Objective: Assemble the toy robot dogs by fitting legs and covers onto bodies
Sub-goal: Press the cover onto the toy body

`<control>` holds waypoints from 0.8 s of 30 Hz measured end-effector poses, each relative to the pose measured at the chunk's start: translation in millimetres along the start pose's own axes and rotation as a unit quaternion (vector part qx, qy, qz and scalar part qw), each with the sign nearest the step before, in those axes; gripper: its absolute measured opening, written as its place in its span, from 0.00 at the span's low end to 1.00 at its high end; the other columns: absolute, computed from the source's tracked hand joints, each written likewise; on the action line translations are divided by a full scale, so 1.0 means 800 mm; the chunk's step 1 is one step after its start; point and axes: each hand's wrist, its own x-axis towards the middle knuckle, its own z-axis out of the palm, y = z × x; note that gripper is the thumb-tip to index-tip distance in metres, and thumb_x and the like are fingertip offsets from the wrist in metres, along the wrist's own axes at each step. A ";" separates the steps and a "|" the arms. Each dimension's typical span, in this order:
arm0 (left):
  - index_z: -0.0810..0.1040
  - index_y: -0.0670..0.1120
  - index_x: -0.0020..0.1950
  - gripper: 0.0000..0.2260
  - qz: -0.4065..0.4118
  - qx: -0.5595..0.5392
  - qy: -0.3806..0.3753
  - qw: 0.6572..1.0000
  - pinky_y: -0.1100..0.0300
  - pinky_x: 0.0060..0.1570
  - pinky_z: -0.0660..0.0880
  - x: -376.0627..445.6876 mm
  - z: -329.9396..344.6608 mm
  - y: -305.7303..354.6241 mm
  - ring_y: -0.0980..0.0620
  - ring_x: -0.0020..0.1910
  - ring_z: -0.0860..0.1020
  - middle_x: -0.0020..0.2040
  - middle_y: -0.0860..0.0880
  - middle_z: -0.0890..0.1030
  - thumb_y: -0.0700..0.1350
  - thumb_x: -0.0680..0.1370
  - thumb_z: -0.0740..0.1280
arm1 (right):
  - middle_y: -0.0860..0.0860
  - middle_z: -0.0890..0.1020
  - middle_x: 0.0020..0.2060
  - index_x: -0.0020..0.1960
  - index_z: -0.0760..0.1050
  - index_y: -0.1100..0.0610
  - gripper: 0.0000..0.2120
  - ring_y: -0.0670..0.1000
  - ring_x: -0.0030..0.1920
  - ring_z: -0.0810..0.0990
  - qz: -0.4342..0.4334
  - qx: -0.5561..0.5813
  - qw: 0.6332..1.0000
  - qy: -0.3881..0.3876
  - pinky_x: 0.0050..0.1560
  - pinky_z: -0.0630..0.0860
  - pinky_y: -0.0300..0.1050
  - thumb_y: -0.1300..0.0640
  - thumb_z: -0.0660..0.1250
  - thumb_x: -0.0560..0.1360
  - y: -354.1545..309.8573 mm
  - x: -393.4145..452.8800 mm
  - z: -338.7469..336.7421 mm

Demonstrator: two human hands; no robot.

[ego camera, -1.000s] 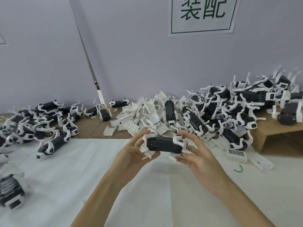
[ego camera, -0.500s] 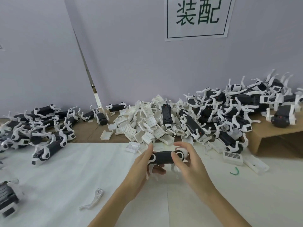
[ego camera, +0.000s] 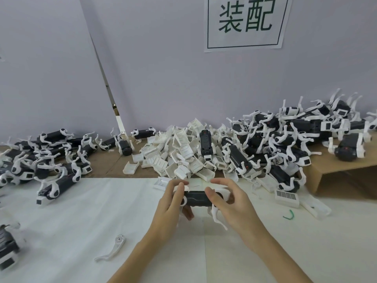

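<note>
Both hands held one toy dog (ego camera: pixel 196 198) just over the white table (ego camera: pixel 81 221). Left hand (ego camera: pixel 173 203) & right hand (ego camera: pixel 230 203) gripped its black body. Looked light, hard plastic; thin legs prob snap easy, so hold the body.

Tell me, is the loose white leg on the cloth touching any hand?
No, the loose white leg lies alone on the cloth, left of both forearms.
</note>
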 end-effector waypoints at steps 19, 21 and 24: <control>0.70 0.62 0.77 0.30 0.053 0.008 -0.101 0.993 0.64 0.63 0.77 0.002 -0.011 0.019 0.55 0.69 0.79 0.68 0.58 0.80 0.51 0.77 0.77 | 0.45 0.86 0.56 0.70 0.75 0.42 0.31 0.44 0.57 0.85 -0.079 0.057 0.995 -0.020 0.57 0.78 0.35 0.50 0.79 0.69 -0.013 -0.002 -0.017; 0.68 0.58 0.79 0.34 0.086 0.050 -0.115 0.988 0.59 0.69 0.75 0.006 -0.019 0.018 0.50 0.71 0.79 0.71 0.55 0.78 0.43 0.77 0.79 | 0.47 0.84 0.60 0.73 0.73 0.42 0.37 0.48 0.62 0.83 -0.119 0.041 0.992 -0.029 0.63 0.76 0.38 0.51 0.83 0.67 -0.015 -0.003 -0.020; 0.72 0.58 0.76 0.33 0.091 0.048 -0.111 0.988 0.57 0.71 0.74 0.009 -0.026 0.022 0.50 0.70 0.79 0.71 0.54 0.80 0.45 0.75 0.81 | 0.46 0.82 0.65 0.72 0.74 0.41 0.39 0.49 0.66 0.81 -0.143 0.003 0.989 -0.033 0.66 0.75 0.39 0.45 0.85 0.63 -0.017 -0.002 -0.025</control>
